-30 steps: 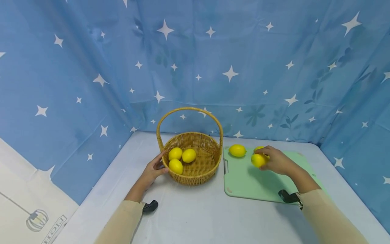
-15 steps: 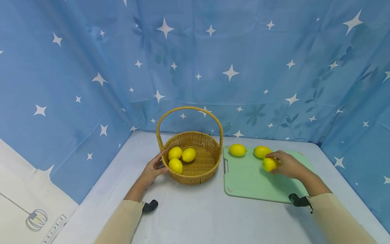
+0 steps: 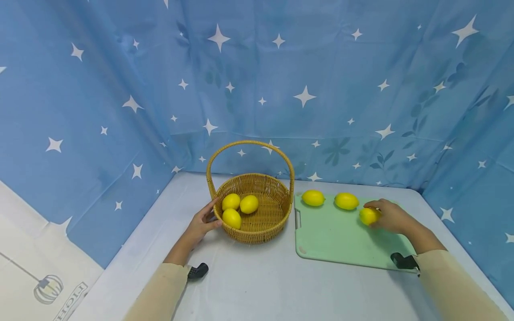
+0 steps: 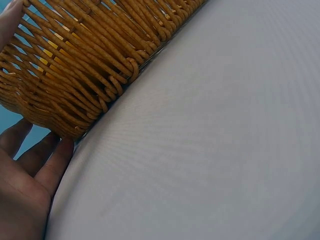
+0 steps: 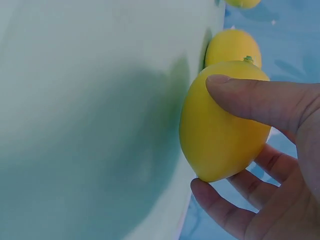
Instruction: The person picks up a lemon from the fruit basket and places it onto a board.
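While the left hand (image 3: 199, 226) is resting open-fingered against the basket (image 3: 257, 223), the right hand (image 3: 391, 217), having carried its lemon (image 3: 368, 216) rightward from the basket, is gripping it on the cutting board (image 3: 333, 240), suggesting placement is nearly complete.

Blue star-printed cloth backdrop (image 3: 281, 80), pale grey table (image 3: 261, 285), even light
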Demonstrator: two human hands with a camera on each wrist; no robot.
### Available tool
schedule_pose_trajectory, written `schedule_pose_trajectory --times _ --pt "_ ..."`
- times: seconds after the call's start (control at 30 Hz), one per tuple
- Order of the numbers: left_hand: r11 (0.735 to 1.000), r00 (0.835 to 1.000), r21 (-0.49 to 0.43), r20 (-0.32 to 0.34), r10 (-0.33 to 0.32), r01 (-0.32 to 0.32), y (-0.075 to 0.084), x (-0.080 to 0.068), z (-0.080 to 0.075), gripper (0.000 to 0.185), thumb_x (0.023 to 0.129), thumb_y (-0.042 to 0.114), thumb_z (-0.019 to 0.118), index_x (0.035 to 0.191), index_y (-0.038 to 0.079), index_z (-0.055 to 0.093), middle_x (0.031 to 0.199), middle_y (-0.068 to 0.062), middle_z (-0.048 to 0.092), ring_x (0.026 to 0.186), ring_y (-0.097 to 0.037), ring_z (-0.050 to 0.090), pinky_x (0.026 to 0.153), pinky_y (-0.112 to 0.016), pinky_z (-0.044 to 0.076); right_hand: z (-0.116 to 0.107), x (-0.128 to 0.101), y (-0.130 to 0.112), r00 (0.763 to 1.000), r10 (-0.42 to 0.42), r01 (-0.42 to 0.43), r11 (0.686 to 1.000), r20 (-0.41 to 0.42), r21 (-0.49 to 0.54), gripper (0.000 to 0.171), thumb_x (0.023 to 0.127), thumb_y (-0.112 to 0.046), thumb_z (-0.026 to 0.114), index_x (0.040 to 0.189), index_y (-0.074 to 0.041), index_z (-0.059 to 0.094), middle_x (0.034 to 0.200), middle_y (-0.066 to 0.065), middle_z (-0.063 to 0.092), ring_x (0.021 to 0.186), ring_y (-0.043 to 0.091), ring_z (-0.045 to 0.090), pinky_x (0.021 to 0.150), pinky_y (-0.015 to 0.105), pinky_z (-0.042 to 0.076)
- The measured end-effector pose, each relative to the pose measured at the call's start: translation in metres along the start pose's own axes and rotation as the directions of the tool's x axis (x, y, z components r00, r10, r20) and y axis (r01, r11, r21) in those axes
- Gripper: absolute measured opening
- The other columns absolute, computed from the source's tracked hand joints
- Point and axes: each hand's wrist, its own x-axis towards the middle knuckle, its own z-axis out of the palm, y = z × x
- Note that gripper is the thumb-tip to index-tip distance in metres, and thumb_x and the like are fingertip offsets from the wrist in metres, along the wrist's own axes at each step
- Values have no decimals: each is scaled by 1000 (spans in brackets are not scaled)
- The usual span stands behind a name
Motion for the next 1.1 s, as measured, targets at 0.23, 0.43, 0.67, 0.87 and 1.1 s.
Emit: schedule_pose_trajectory --times 0.23,0.43,0.67,0.87,1.1 --pt "1000 1000 7 10 11 -11 -2 -2 2 81 88 23 75 155 25 28 160 -3 17 140 -36 29 109 -53 30 -6 -2 15 999 44 -44 999 -2 -22 62 74 -13 82 127 7 57 123 37 48 109 53 45 91 69 36" --pt "1000 1000 23 1 -4 4 -2 -3 1 79 91 16 72 155 25 28 161 0 16 140 -34 28 109 -50 31 -14 8 30 998 55 -55 998 -1 -30 67 73 -15 84 128 9 55 125 37 49 110 53 45 91 70 36" --pt "999 1000 25 4 -20 20 5 -2 0 79 93 11 68 157 24 23 161 -2 12 141 -36 25 110 -52 28 -28 19 38 997 77 -78 997 -16 -13 68 73 -12 83 129 11 52 127 38 46 108 52 45 91 70 34" --pt "999 999 32 29 -14 13 23 -10 5 79 92 11 69 157 16 22 161 -9 13 140 -39 26 109 -53 30 -30 25 45 996 90 -90 995 -5 -35 67 74 -10 82 130 10 52 125 39 44 105 51 45 92 69 35" --pt "1000 1000 18 25 -1 0 29 -12 7 79 91 12 70 156 20 26 161 -7 15 140 -37 27 109 -51 30 -30 28 51 992 123 -123 991 4 -45 67 73 -10 82 129 10 52 122 40 42 103 51 45 92 70 34"
